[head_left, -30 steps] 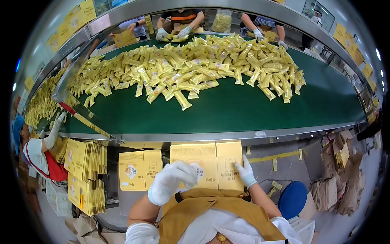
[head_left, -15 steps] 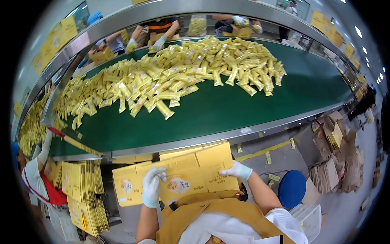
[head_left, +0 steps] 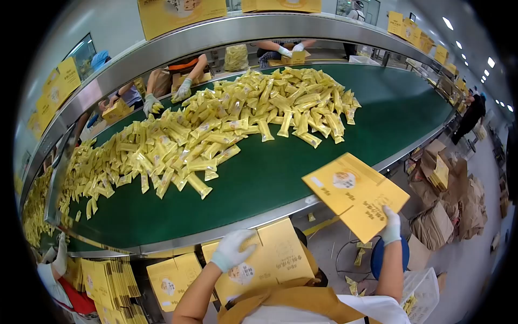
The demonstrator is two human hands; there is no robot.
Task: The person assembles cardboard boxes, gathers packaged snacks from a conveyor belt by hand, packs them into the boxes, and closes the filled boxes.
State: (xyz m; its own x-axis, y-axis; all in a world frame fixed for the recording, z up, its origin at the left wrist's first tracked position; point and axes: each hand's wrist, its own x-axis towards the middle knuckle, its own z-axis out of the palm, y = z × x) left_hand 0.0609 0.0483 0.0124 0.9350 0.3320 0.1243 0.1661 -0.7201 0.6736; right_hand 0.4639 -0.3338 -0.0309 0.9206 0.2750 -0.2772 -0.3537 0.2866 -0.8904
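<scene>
My right hand (head_left: 391, 225), in a white glove, grips the lower right corner of a flat yellow carton (head_left: 356, 194). That carton is raised and tilted over the near edge of the belt. My left hand (head_left: 234, 250), also gloved, has its fingers apart over another flat yellow carton (head_left: 275, 254) in front of my apron; whether it touches is unclear. To its left lies one more flat carton (head_left: 170, 281). A long heap of yellow wrapped packets (head_left: 216, 124) covers much of the green belt (head_left: 259, 189).
Stacked folded cartons (head_left: 110, 281) stand at lower left beside a co-worker in a red apron (head_left: 75, 294). Gloved co-workers' hands work across the belt. A blue stool (head_left: 399, 259), a white crate (head_left: 423, 291) and brown paper (head_left: 431, 227) are at right. A metal rail (head_left: 270, 27) spans above.
My right hand has lifted a flat carton up and to the right, away from the one in front of me. My left hand has moved right over the remaining carton. The view has turned.
</scene>
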